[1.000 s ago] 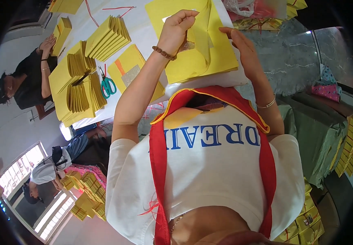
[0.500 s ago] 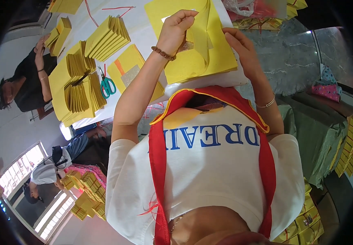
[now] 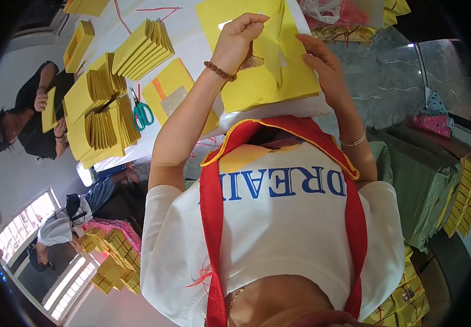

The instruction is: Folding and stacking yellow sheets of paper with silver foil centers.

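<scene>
A stack of yellow paper sheets (image 3: 268, 87) lies on the white table (image 3: 192, 43) in front of me. My left hand (image 3: 238, 41), with a bead bracelet at the wrist, pinches the top yellow sheet (image 3: 272, 43) and lifts its folded edge upward. My right hand (image 3: 322, 65) rests flat on the right side of the same stack, its fingertips touching the lifted sheet. A small silver square shows on the sheet beneath the fold.
Green-handled scissors (image 3: 142, 113) lie left of me beside another yellow sheet (image 3: 175, 95). Fanned stacks of folded yellow paper (image 3: 142, 49) cover the table's left part. A person in black (image 3: 33, 114) holds yellow paper at the far left. Green bundles (image 3: 426, 180) stand at the right.
My left hand has raised the top sheet's fold a little higher and toward the right hand. The person at the left now holds a yellow sheet in front of them.
</scene>
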The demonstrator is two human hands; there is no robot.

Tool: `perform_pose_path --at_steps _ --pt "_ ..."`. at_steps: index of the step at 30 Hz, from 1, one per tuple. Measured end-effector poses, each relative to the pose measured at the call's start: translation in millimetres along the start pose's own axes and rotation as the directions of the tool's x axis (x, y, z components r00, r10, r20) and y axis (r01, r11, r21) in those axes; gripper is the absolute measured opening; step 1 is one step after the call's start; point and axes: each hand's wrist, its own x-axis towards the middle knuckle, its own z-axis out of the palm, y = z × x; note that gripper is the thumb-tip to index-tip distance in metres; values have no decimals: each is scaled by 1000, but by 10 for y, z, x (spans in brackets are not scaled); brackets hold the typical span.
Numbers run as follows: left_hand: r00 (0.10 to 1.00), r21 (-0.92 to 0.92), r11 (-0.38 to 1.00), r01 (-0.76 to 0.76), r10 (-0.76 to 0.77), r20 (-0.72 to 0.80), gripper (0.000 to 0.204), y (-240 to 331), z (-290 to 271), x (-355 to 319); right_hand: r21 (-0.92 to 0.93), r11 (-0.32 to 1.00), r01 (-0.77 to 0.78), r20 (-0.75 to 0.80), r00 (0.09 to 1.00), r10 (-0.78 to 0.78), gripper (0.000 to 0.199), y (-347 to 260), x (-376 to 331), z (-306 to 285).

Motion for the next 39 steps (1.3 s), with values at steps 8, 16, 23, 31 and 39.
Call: perform_pose_path --at_steps 8,16,23,31,39 --pt "1000 -28 1000 -15 15 7 22 -23 5 13 -44 999 -7 1 1000 7 33 22 -1 -13" --pt "999 3 1000 -29 29 27 22 -60 -19 16 -102 995 -18 14 1000 19 27 17 -20 -22" --pt "993 -62 992 -110 112 23 22 -154 -20 71 -96 994 -53 -14 999 52 26 26 -11 -25" --pt "998 -43 997 -61 62 16 22 -20 -4 46 -3 996 -87 0 996 87 31 -91 33 4" --pt "992 -153 987 56 -37 123 25 -40 -28 11 38 998 -46 -62 997 48 35 8 71 24"
